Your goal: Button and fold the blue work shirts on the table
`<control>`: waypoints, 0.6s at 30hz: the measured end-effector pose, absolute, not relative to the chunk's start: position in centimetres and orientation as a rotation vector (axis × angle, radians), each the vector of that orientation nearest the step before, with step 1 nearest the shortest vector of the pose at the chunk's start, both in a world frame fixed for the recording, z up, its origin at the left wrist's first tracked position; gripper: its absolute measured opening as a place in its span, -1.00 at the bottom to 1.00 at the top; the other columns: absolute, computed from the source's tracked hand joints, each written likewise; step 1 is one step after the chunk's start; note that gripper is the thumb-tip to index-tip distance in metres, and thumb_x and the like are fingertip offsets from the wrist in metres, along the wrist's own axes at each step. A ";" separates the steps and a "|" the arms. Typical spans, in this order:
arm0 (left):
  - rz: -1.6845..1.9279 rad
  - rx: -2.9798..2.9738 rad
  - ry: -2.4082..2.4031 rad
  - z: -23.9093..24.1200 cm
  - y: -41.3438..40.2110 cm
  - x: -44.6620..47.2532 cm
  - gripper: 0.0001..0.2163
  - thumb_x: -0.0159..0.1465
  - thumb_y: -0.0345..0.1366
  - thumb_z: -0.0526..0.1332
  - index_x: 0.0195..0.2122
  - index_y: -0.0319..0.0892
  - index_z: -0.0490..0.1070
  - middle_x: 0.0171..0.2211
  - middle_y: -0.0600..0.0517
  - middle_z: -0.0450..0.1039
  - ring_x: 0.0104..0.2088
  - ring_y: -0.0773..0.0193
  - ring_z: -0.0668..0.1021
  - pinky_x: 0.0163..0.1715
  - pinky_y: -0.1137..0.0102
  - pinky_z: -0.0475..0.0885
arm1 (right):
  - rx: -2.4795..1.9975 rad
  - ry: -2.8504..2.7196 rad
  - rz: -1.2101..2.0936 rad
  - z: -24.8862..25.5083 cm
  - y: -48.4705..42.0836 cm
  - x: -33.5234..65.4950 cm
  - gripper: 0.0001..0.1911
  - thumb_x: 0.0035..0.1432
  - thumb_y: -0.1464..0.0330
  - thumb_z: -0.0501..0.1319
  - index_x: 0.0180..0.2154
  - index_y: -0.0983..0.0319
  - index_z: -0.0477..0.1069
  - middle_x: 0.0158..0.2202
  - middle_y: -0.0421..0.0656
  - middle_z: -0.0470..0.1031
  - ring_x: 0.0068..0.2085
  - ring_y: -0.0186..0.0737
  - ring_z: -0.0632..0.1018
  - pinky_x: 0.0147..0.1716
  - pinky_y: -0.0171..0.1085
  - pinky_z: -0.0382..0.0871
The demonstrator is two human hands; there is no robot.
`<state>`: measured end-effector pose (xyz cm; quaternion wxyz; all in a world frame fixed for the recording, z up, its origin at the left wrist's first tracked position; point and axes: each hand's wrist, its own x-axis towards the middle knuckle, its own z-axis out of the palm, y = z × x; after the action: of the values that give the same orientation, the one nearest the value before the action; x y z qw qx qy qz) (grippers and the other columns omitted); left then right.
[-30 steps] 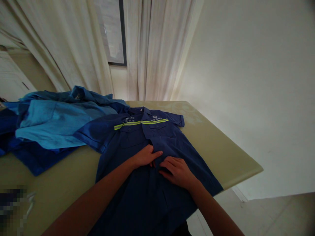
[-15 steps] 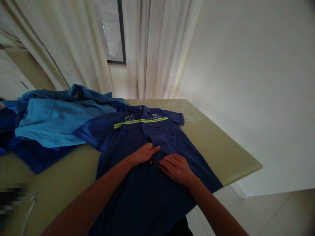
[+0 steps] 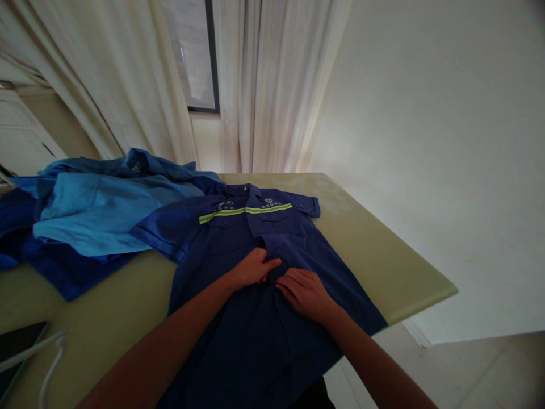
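A dark blue short-sleeved work shirt (image 3: 225,335) lies face up over the table, its collar at the far end and its hem hanging over the near edge. A yellow-green reflective stripe crosses the chest, with pale printing above it. My left hand (image 3: 254,267) is closed on the front placket, thumb on top and the other fingers partly under the cloth. Just to its right, my right hand (image 3: 303,291) pinches the same front edge with bent fingers. Any button between the fingertips is hidden.
Light blue and darker blue garments (image 3: 106,207) are heaped at the left, touching the shirt's sleeve. A dark flat device (image 3: 19,346) with a white cable (image 3: 53,363) sits at the near left. The table's (image 3: 366,255) corner points right, near a white wall; curtains (image 3: 281,85) hang behind.
My left hand has curled a little more, its thumb pressing on the placket. The right hand stays almost in place. The view has shifted slightly, showing more of the device at left.
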<state>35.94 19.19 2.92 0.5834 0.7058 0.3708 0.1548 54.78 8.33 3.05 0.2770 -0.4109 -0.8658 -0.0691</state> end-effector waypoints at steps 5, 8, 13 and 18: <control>0.428 1.647 0.877 3.0 19.0 35.8 -0.49 0.22 0.25 0.23 -0.45 -0.18 0.38 -0.68 0.15 0.28 -0.66 0.38 0.33 -0.64 0.46 0.15 | -1.201 -2.276 -0.068 3.0 8.1 54.8 -0.76 0.51 0.33 0.10 -0.14 0.21 0.53 -0.28 -0.09 0.57 -0.29 -0.21 0.56 -0.24 -0.26 0.44; 0.417 1.636 0.906 3.2 19.0 35.8 -0.45 0.19 0.30 0.22 -0.43 -0.18 0.38 -0.68 0.15 0.28 -0.67 0.38 0.32 -0.65 0.46 0.15 | -1.230 -2.222 0.046 3.0 8.0 54.8 -0.79 0.49 0.35 0.12 -0.14 0.21 0.52 -0.29 -0.11 0.54 -0.31 -0.22 0.55 -0.27 -0.28 0.41; 0.379 1.617 0.876 3.2 19.2 35.5 -0.44 0.16 0.33 0.21 -0.38 -0.17 0.38 -0.70 0.18 0.26 -0.70 0.39 0.30 -0.68 0.47 0.14 | -1.263 -2.166 0.120 2.7 8.0 54.5 -0.86 0.44 0.38 0.18 -0.16 0.21 0.53 -0.32 -0.14 0.51 -0.35 -0.25 0.52 -0.32 -0.30 0.37; 0.374 1.610 0.856 3.1 19.4 35.5 -0.43 0.14 0.35 0.22 -0.37 -0.17 0.38 -0.71 0.18 0.25 -0.71 0.40 0.29 -0.68 0.48 0.14 | -1.291 -2.123 0.160 2.5 7.9 54.3 -0.87 0.42 0.39 0.20 -0.16 0.20 0.53 -0.33 -0.15 0.51 -0.37 -0.26 0.51 -0.35 -0.31 0.35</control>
<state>35.49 19.36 3.06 0.5973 0.6938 0.3688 0.1611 54.32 7.89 2.49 0.3201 -0.4913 -0.8077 0.0611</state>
